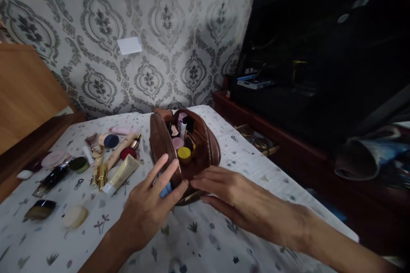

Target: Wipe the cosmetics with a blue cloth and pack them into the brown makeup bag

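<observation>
My left hand [145, 209] is open, fingers spread, the tips against the near flap of the brown leather cosmetic pouch [209, 153]; my right hand [237, 198] comes in flatter from the other side, fingers lightly extended against the pouch's near end; I can't see either hand truly gripping it. A small blue item [165, 190] shows behind my left fingers; I can't tell what it is. The pouch sits open on the printed white cloth [205, 239], its zip [188, 198] toward me; I judge it soft, fairly light and floppy-walled, so I'd take it from beneath at the base rather than by the slack rim, since the yellow-lidded jar [184, 154] and pink compact [177, 143] inside look ready to tip. Left of it lie a cream tube [121, 175], a cushion puff [110, 140] and a black compact [53, 175]; farther off rises the damask wallpaper [166, 17], with a dark cabinet [320, 51] to the right.
</observation>
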### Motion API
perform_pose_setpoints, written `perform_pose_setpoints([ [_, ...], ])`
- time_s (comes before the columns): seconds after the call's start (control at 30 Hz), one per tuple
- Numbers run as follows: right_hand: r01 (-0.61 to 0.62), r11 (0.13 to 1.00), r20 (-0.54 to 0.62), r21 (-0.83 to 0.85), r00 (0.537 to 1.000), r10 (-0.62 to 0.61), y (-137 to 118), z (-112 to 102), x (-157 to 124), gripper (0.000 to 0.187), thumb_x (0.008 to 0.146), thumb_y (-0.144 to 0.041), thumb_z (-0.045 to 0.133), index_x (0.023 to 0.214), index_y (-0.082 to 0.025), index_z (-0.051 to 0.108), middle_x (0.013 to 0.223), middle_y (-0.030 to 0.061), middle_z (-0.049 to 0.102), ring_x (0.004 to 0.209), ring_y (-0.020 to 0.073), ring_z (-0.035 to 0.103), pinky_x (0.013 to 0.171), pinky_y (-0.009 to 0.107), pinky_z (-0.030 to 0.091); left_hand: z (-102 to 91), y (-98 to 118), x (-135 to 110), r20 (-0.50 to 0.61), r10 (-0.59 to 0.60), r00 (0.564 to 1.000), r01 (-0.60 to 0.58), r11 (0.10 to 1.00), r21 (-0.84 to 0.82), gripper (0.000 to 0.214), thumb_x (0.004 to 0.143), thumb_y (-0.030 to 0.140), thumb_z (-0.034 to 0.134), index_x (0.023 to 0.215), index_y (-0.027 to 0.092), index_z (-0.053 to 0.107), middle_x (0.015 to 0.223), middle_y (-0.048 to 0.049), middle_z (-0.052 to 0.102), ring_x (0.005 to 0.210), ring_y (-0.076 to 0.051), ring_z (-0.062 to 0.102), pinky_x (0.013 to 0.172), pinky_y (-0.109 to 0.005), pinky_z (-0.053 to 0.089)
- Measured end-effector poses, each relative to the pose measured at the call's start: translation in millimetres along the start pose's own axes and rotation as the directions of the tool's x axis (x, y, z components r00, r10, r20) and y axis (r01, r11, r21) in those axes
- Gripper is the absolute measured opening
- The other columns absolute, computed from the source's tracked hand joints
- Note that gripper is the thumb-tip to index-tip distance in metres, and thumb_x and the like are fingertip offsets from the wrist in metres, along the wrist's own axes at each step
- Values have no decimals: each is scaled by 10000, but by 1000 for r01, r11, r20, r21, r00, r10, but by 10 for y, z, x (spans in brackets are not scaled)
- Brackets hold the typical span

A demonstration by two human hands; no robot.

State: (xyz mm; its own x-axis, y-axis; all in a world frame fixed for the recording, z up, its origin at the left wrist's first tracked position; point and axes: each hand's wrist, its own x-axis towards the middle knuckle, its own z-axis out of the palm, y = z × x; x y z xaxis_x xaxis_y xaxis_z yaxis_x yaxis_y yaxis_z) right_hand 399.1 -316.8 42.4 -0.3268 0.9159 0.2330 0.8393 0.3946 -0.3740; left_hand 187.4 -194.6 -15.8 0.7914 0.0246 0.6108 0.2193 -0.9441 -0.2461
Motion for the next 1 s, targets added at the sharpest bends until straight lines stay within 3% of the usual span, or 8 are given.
perform_pose_setpoints([
  [0.2, 23, 993, -168, -119, 985, -43, 25, 240, -101, 346, 984, -159, 446, 1278, -193, 625, 1201, 104, 711, 1155, 214, 649, 984, 368, 568, -6, 12, 12, -9, -25, 1000, 25, 1000, -18, 473, 882, -13, 453, 1248, 233, 625, 1467, -140, 502, 1454, -322, 341, 891, -375, 579],
  [0.4, 10, 986, -288, -165, 956, -58, 34, 373, -167, 369, 942, -79, 485, 1268, -160, 637, 1230, 118, 705, 1168, 212, 654, 953, 351, 596, 11, 18, 14, -29, -39, 999, 38, 999, -33, 465, 896, -9, 446, 1246, 231, 634, 1472, -126, 503, 1447, -325, 357, 940, -398, 566],
  [0.6, 7, 975, -450, -224, 886, -110, 95, 662, -224, 390, 916, -50, 502, 1276, -137, 622, 1245, 131, 695, 1207, 225, 629, 989, 396, 579, 14, 22, 4, -25, -38, 999, 37, 999, -27, 491, 879, -36, 461, 1258, 231, 622, 1462, -140, 505, 1441, -324, 361, 831, -374, 609],
  [0.83, 14, 974, -502, -225, 855, -129, 146, 868, -267, 428, 897, -5, 494, 1302, -117, 579, 1272, 137, 671, 1271, 220, 571, 1022, 419, 551, 37, 5, -18, -18, -22, 1000, 22, 999, -35, 469, 902, -5, 463, 1272, 237, 618, 1476, -146, 476, 1448, -337, 340, 844, -402, 606],
  [1.0, 43, 978, -543, -202, 826, -148, 211, 1000, -287, 472, 882, 16, 485, 1336, -92, 557, 1301, 153, 649, 1310, 233, 530, 1062, 440, 512, 39, 8, 4, -42, -7, 999, 5, 998, -57, 401, 926, 33, 471, 1248, 210, 632, 1461, -150, 472, 1451, -335, 334, 963, -440, 559],
])
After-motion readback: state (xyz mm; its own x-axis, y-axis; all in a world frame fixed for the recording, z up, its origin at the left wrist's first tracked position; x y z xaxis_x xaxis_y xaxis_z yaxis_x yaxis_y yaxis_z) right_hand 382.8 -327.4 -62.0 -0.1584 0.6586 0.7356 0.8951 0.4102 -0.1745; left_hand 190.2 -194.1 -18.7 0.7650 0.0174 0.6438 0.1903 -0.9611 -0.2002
